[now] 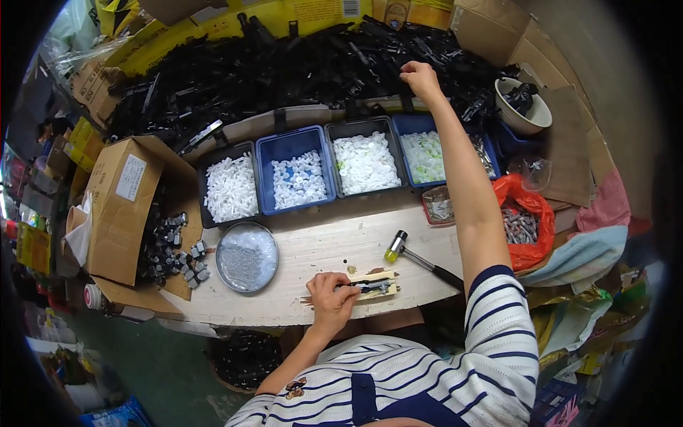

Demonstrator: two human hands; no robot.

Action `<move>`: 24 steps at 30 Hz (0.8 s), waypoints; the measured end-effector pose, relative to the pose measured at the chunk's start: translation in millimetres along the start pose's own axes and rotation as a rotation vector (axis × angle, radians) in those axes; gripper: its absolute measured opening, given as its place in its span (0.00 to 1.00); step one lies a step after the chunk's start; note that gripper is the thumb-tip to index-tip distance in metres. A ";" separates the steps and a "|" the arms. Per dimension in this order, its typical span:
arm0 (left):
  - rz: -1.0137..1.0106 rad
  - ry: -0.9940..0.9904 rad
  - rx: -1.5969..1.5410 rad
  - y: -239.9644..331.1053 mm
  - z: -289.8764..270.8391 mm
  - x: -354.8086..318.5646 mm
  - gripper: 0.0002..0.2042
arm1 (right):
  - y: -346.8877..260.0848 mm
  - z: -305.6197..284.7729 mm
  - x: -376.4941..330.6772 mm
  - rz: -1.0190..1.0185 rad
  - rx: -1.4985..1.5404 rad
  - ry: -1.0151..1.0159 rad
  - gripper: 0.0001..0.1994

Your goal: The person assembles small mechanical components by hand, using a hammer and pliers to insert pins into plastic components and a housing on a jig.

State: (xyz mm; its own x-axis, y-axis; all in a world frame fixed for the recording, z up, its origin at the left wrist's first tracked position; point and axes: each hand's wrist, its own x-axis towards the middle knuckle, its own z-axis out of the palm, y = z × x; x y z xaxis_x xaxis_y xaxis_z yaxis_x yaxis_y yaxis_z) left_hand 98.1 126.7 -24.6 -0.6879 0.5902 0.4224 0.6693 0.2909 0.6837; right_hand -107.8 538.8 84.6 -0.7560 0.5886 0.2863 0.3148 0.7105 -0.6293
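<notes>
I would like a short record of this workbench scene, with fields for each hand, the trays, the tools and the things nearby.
left hand: left hand rests on a small wooden jig with a dark part on it, at the near edge of the bench
right hand: right hand reaches far out into the pile of black parts
trays: four trays of white parts in a row
tools: small hammer lies right of the jig
nearby: round metal dish; cardboard box; orange bag; white bowl
</notes>
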 end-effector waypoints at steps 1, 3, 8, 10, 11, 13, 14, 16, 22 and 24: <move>-0.022 0.003 -0.001 1.1 0.2 -4.8 0.06 | 6.3 -3.2 -8.4 -0.056 0.149 -0.014 0.13; -0.030 0.001 -0.008 0.8 0.0 -9.0 0.06 | 7.4 -11.2 -31.3 -0.034 0.277 -0.011 0.10; -0.024 -0.001 0.006 2.3 -0.1 -9.5 0.05 | 13.6 -21.7 -78.9 -0.013 0.517 -0.218 0.09; -0.034 0.006 0.029 0.6 2.1 -8.2 0.05 | 6.4 -22.7 -101.7 0.096 0.670 -0.328 0.09; -0.026 -0.008 0.046 -4.0 4.8 -7.0 0.04 | 8.3 -18.0 -110.9 0.142 0.674 -0.320 0.10; 0.013 0.006 0.078 -10.8 8.0 -6.1 0.05 | 3.9 -20.1 -139.5 0.131 0.661 -0.354 0.10; 0.017 0.034 0.068 -9.0 7.5 -3.7 0.05 | -6.7 -24.1 -160.8 0.169 0.652 -0.354 0.11; 0.013 0.050 0.024 -4.8 1.1 1.9 0.08 | -21.2 -34.2 -196.4 0.236 0.694 -0.418 0.12; -0.261 0.201 -0.432 -8.6 -22.1 8.9 0.12 | -17.6 -15.7 -304.0 -0.247 0.458 -0.467 0.09; -0.375 0.159 -0.684 5.8 -28.7 14.3 0.11 | -36.2 -14.4 -333.3 -0.489 0.302 -0.394 0.09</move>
State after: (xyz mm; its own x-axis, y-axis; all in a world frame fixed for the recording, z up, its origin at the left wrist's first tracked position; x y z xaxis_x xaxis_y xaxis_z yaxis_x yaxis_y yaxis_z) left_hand 84.2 115.2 2.5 -0.8995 0.4150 0.1367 0.1002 -0.1086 0.9890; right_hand 141.0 322.4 22.4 -0.9401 0.0042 0.3409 -0.2452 0.6865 -0.6845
